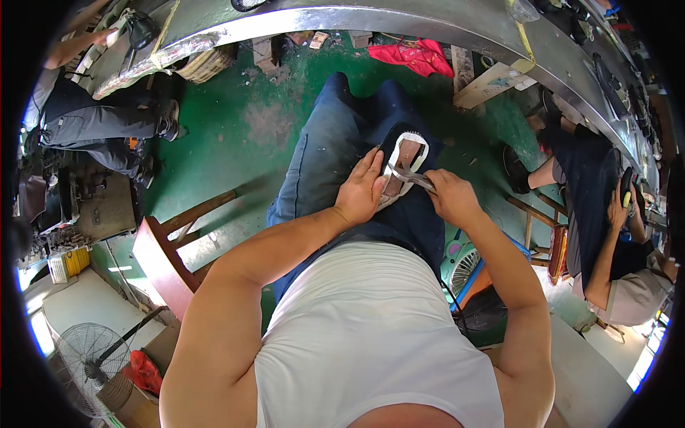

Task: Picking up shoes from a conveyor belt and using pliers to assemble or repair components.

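Two hands [359,197] hold one shoe [408,152] (white-edged) — and one metal tool [412,177].

L hand [362,192] ext., R hand [453,197] curled, arms [221,303] bent

The wearer's two hands [362,194] [454,197], one held shoe piece [409,152], one held metal tool [409,176] and two fans [91,369] [465,265] appear.

Feed's decently bright on my end. Light blows out bluish-white at the lower left and right rims, plus I'm getting glare off the tabletop [285,26] edge. Soft shadows on the green floor [275,143]. The left hand [362,191] and right hand [454,197] look fairly crisp; fisheye bends straight edges hard, corners go black.
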`<state>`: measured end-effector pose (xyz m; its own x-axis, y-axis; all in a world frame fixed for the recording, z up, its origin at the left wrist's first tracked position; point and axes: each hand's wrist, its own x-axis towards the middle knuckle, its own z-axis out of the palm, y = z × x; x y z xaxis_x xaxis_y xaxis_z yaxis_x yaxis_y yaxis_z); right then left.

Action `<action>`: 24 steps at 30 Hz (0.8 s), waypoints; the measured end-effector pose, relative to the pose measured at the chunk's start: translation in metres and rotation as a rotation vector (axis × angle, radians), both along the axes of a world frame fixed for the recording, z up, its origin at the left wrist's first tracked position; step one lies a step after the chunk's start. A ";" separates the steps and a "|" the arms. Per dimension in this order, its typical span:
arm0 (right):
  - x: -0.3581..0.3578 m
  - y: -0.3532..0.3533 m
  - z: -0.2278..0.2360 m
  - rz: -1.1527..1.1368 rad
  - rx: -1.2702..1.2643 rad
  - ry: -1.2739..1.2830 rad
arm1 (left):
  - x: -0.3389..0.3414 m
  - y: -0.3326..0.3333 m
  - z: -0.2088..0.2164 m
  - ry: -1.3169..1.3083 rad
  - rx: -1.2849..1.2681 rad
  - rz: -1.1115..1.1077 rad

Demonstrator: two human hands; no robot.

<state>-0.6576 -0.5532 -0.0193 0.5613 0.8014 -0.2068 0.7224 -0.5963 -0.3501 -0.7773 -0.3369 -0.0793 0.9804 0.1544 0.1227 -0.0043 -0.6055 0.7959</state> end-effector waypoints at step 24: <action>0.011 0.015 0.017 -0.290 -0.090 0.263 | 0.035 0.021 0.057 0.424 0.355 -0.512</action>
